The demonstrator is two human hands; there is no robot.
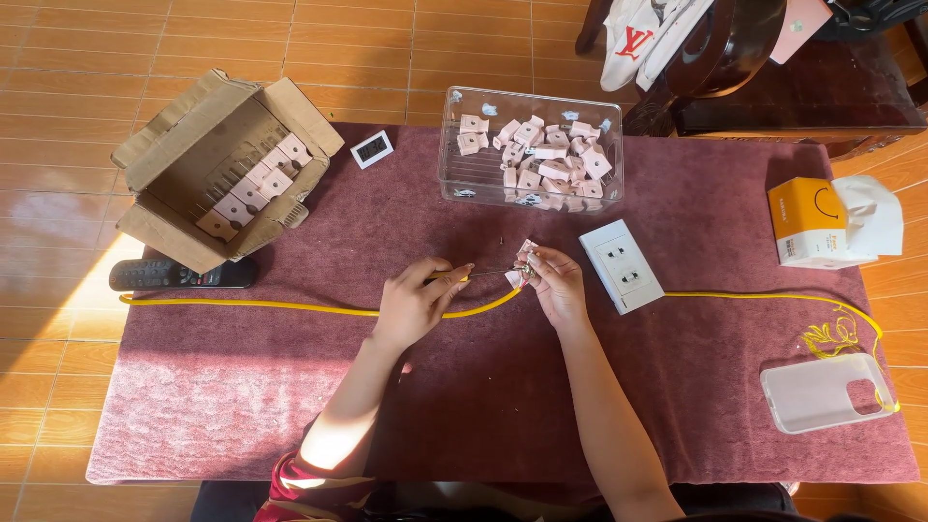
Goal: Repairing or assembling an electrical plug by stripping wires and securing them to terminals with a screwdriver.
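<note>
Driving a screw, it seems: left hand grips a yellow screwdriver, right hand pinches a pink part at mid-frame; the tip needs steady seating.

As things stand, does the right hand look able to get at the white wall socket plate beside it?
Probably yes. The white socket plate lies just beside the right hand with bare cloth between, but that hand already holds a small pink part and would need to set it down.
</note>
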